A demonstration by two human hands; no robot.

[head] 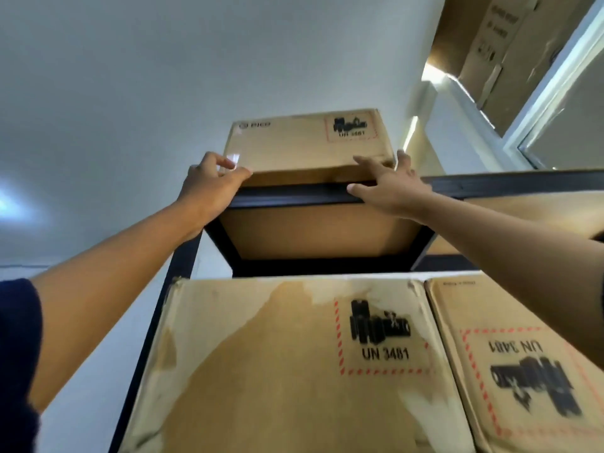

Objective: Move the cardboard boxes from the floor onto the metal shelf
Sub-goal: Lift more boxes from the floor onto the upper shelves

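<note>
I look up at a black metal shelf (294, 196). A cardboard box (304, 143) marked "UN 3481" sits on its top level, with the front edge slightly past the rail. My left hand (212, 188) holds the box's lower left corner, thumb under the edge and fingers curled on its side. My right hand (389, 184) lies on the lower right corner with fingers spread and straight, thumb along the rail.
One level below stand two more cardboard boxes, a worn one (287, 364) and another (523, 358) to its right. A white wall (163, 76) is on the left. More large boxes (510, 53) and a window frame (555, 93) are at upper right.
</note>
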